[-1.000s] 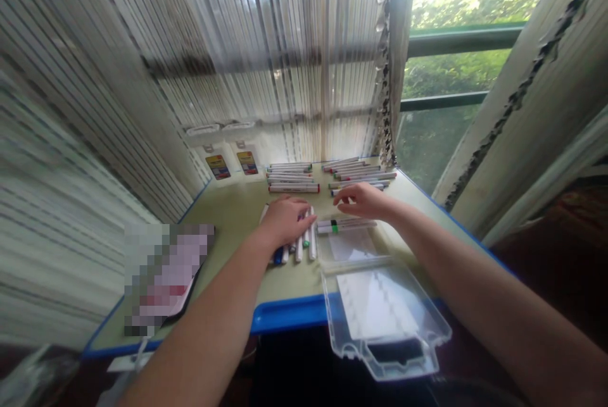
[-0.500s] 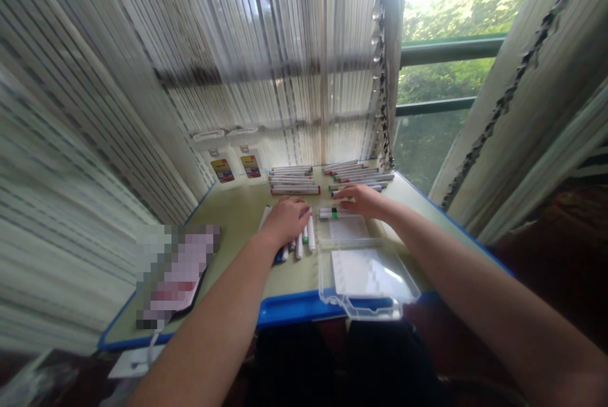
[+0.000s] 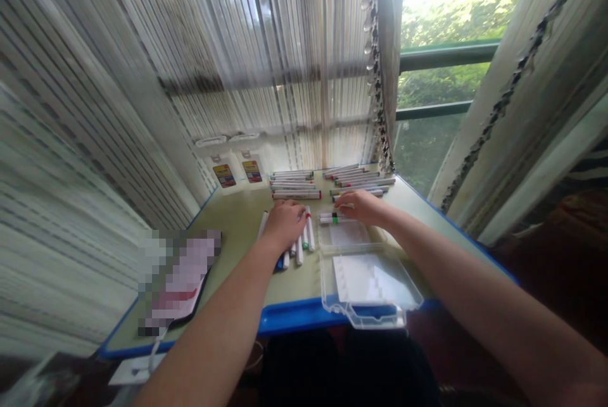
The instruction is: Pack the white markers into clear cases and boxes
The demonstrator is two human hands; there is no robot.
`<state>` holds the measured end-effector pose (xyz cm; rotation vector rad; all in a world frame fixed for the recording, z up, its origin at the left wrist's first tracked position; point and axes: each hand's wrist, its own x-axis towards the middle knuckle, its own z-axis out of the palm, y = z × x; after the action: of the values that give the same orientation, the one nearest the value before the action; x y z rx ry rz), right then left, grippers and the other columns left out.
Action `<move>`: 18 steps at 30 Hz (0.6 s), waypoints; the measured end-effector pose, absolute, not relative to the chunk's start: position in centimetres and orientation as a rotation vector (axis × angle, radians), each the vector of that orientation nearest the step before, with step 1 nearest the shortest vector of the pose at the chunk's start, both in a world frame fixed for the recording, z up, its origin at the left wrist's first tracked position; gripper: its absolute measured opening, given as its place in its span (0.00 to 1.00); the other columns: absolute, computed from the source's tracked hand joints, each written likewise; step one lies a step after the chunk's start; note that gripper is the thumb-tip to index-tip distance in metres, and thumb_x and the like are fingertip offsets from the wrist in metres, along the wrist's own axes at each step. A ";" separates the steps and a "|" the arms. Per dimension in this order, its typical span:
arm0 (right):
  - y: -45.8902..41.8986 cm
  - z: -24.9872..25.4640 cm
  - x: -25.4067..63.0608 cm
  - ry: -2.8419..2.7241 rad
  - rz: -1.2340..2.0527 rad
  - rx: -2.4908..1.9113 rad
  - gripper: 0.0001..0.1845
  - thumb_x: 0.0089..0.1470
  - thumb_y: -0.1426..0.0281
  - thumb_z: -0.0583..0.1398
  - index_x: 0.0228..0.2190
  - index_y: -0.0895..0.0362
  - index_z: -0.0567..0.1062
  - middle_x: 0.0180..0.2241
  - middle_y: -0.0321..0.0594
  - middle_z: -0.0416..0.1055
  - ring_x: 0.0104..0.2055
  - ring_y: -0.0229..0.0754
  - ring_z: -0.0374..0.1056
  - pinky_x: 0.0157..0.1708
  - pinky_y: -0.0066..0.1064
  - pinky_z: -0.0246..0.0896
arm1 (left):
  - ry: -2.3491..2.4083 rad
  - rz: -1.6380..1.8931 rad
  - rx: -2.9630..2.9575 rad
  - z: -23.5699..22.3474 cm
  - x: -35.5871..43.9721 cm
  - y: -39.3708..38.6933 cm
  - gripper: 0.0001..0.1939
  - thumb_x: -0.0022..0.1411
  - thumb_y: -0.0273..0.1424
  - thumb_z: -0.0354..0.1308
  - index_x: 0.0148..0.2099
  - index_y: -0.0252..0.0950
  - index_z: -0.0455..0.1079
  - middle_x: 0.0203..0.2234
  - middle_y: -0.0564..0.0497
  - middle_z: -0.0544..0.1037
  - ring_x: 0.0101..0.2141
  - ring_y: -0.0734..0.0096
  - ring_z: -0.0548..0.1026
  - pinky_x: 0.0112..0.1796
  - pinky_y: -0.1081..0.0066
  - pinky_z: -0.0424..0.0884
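Note:
My left hand lies palm down, fingers spread, on a row of several white marker pens with coloured caps near the middle of the table. My right hand rests over the far end of an open clear plastic case, its fingers curled at two or three markers lying in the case's far half, one with a green band. Whether those fingers grip a marker is not clear.
Two more batches of markers lie at the table's far edge by the curtain. Two small packaged items lean at the back left. A blurred flat object sits at the front left. The blue table rim runs along the front.
The view has shifted slightly; the clear case now lies further onto the table than a second ago. Both hands stay on the markers, the right one drawn a little closer to those in the case.

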<state>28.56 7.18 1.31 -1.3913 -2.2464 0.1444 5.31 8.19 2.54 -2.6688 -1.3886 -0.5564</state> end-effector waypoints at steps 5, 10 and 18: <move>6.8 1.6 28.5 -2.254 0.131 -1.395 0.12 0.51 0.72 0.58 0.37 0.56 0.79 0.39 0.44 0.76 0.42 0.47 0.71 0.44 0.34 0.62 | -1.377 -0.571 -2.690 2.7 5.5 7.8 0.17 0.58 0.41 0.53 0.39 0.35 0.77 0.39 0.43 0.77 0.43 0.56 0.69 0.47 0.61 0.65; 6.6 1.5 28.3 -2.243 0.129 -1.330 0.11 0.51 0.72 0.58 0.35 0.57 0.79 0.38 0.44 0.76 0.41 0.46 0.71 0.43 0.34 0.62 | -1.405 -0.567 -2.674 2.5 5.8 7.7 0.18 0.56 0.44 0.55 0.39 0.37 0.77 0.39 0.45 0.76 0.44 0.57 0.69 0.47 0.62 0.65; 6.6 1.7 28.4 -2.224 0.147 -1.403 0.13 0.53 0.72 0.56 0.36 0.57 0.79 0.38 0.43 0.77 0.41 0.46 0.72 0.42 0.33 0.63 | -1.429 -0.503 -2.629 2.4 6.2 7.5 0.15 0.55 0.36 0.54 0.40 0.36 0.76 0.40 0.44 0.76 0.43 0.54 0.68 0.46 0.61 0.65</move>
<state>28.41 6.61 1.70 -1.4035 -2.2243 0.1465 6.17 7.54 2.38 -2.6285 -1.4292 -0.5027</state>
